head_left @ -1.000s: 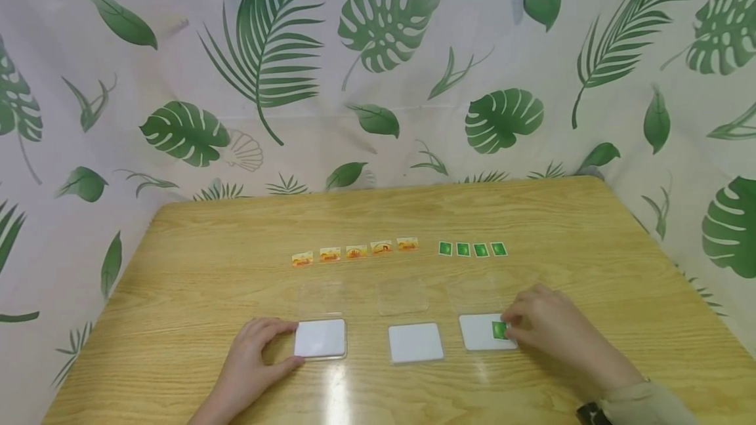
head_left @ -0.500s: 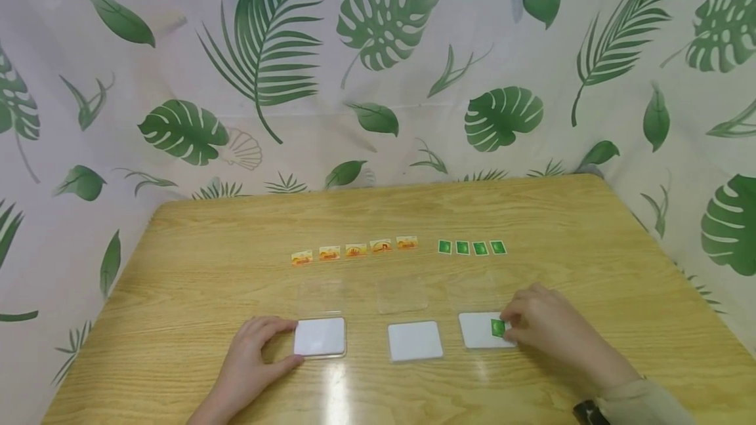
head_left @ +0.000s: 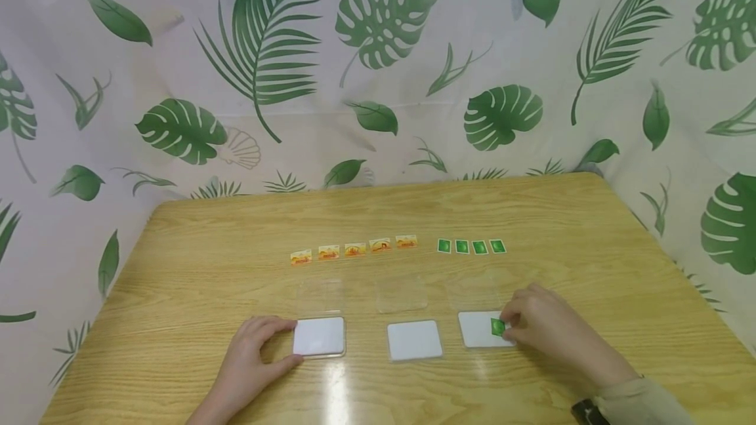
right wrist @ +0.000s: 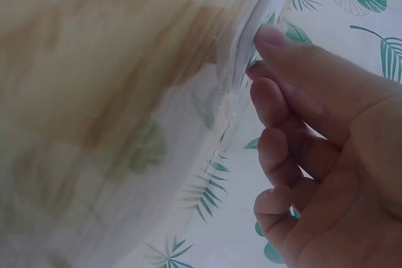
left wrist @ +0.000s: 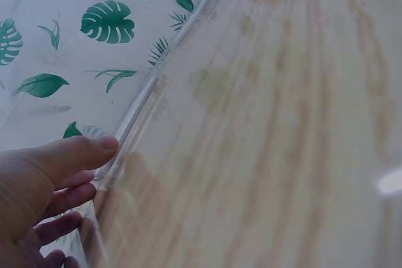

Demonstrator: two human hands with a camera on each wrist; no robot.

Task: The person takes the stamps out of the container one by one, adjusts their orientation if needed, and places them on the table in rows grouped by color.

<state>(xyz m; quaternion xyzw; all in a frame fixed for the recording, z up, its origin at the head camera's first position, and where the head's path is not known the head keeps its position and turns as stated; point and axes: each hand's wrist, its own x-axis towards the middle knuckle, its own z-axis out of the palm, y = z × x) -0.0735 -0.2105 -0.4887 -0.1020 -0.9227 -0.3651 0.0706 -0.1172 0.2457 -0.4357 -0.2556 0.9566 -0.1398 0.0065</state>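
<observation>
My left hand [head_left: 255, 361] is at the left end of a white card in a clear case [head_left: 319, 336], thumb on the near corner and fingers on the far one. In the left wrist view the thumb and fingertips [left wrist: 108, 145] meet the blurred table edge line. My right hand [head_left: 546, 328] pinches a small green card [head_left: 498, 327] at the right end of another white card [head_left: 474, 328]; the fingers partly hide both. A third white card in a clear case [head_left: 415, 340] lies between the hands. In the right wrist view the thumb [right wrist: 274, 36] and curled fingers show, but no green card.
Behind the white cards lie clear lids: left [head_left: 320, 296], middle [head_left: 402, 293] and right [head_left: 474, 290]. Farther back are a row of several orange-yellow cards [head_left: 356, 250] and several green cards [head_left: 462, 246]. A leaf-printed cloth [head_left: 425, 156] hangs behind the wooden table [head_left: 207, 248].
The head view has shifted very slightly. Both hands and the green card keep nearly the same places on the table.
</observation>
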